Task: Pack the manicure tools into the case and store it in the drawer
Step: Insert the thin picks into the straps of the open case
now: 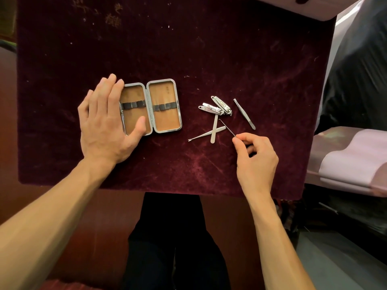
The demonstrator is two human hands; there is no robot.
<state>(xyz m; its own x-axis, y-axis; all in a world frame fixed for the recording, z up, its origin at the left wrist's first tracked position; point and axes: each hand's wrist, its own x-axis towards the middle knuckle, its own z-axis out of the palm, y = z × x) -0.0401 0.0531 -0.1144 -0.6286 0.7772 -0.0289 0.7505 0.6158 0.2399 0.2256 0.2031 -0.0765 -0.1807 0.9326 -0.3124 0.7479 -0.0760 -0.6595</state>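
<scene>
The small metal-framed case [163, 105] lies open and flat on the dark red velvet cloth, tan inside, with a black elastic band across each half. My left hand [106, 120] rests flat on its left half, fingers apart, and partly hides a slim tool tucked at that half's left edge. To the right lie two nail clippers [217, 106], tweezers [244, 114], a flat file [214, 130] and a fork-tipped cuticle pusher [206, 133]. My right hand [256, 158] pinches the end of a thin dark pick [227, 128], whose tip points up-left.
The velvet cloth [188, 49] covers the tabletop; its front edge runs just above my lap. A pale pink box or furniture piece [351, 160] stands at the right, with dark plastic sheeting [360, 70] behind it.
</scene>
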